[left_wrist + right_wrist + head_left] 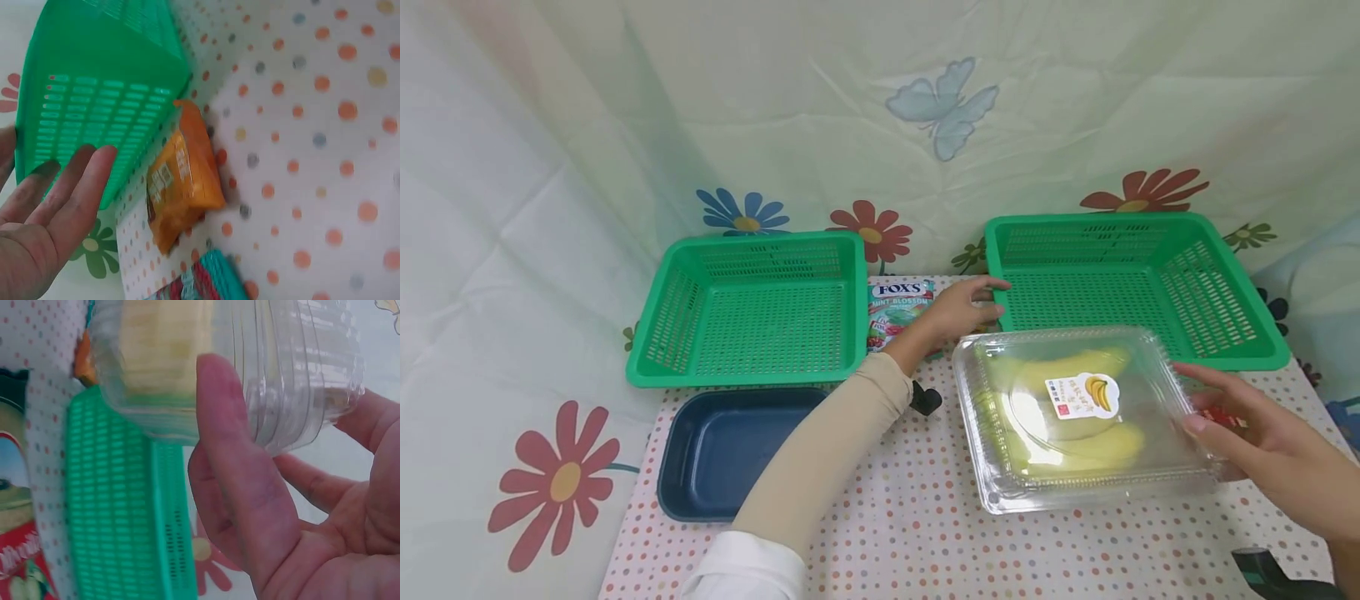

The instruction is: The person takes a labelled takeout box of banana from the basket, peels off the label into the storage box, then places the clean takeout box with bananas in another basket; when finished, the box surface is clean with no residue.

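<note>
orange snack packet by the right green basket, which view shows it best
The left wrist view: the orange snack packet lies fully visible beside the green plastic basket. In the head view the left hand hides it; the right wrist view shows an orange sliver.

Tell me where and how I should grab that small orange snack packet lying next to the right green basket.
Pinch the orange packet across its long edges, coming from above on the side away from the green basket. It lies flat on the dotted tablecloth with one long edge close against the basket wall, so that side looks too tight for fingers. The left hand, open, is already nearest.
</note>
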`<action>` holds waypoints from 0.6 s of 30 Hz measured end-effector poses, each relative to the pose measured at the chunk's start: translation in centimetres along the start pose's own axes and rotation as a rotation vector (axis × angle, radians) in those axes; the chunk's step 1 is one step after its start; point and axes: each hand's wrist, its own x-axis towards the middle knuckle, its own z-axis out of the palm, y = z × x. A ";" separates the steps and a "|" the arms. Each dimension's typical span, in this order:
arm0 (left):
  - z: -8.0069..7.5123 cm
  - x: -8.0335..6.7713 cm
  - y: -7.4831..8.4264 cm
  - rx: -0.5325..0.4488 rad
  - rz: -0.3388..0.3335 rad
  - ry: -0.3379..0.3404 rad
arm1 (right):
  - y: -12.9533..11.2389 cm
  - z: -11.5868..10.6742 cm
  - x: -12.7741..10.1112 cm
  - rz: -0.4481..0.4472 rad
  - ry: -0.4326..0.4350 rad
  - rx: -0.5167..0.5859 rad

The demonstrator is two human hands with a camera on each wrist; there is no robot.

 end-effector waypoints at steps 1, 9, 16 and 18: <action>0.0 0.0 0.2 0.001 -0.009 -0.008 | 0.1 0.2 -0.2 0.004 -0.015 -0.007; -0.8 0.2 0.9 0.076 -0.067 -0.100 | 0.3 1.5 -0.9 0.002 -0.177 0.094; -1.5 0.7 1.7 0.094 -0.148 -0.176 | -0.6 2.6 0.0 0.027 -0.286 0.216; -1.6 0.9 1.9 0.157 -0.133 -0.189 | -0.7 2.9 0.2 0.012 -0.302 0.241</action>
